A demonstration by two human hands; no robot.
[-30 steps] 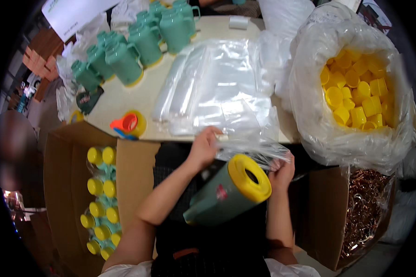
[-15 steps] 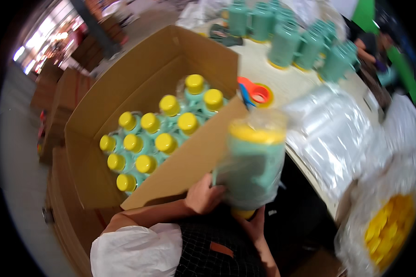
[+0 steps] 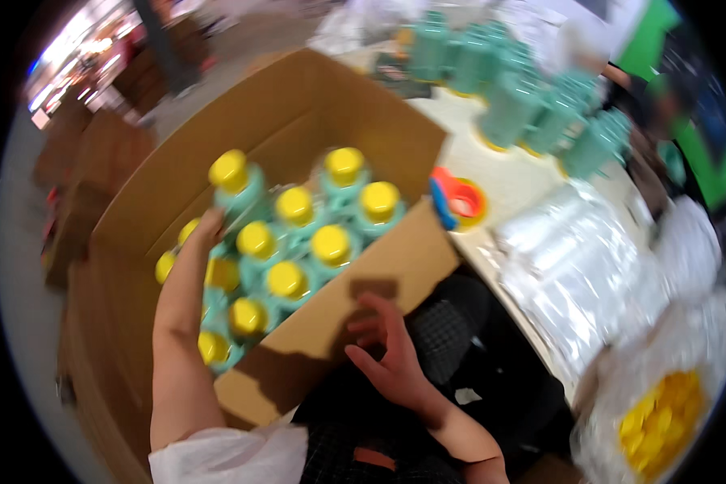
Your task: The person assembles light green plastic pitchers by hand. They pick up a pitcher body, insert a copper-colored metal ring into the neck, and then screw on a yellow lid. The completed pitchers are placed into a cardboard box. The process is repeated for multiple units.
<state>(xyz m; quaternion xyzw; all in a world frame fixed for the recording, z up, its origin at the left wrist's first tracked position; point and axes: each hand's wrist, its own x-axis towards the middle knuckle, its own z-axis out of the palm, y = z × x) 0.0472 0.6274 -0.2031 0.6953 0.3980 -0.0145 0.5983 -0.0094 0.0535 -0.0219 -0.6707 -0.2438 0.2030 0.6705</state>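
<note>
My left hand [image 3: 213, 224] reaches into an open cardboard box [image 3: 355, 73] and is closed round a teal bottle [image 3: 246, 200] with a yellow cap. This bottle stands higher than those around it, near the box's far left side. Several more teal bottles with yellow caps [image 3: 288, 279] stand upright in rows in the box, some in clear plastic. My forearm hides part of the left rows. Over the near box flap, my right hand [image 3: 391, 351] hangs with its fingers spread and nothing in them.
On the white table to the right stand several uncapped teal bottles [image 3: 510, 109], a tape roll [image 3: 466, 202] and a stack of clear plastic bags [image 3: 573, 258]. A plastic sack of yellow caps [image 3: 661, 419] is at the lower right. Another person [image 3: 661, 105] is at the far right.
The bagged bottle held before me has gone from there. My left hand has moved up and left into the box with a bottle. My right hand, now empty, has come up by the flap.
</note>
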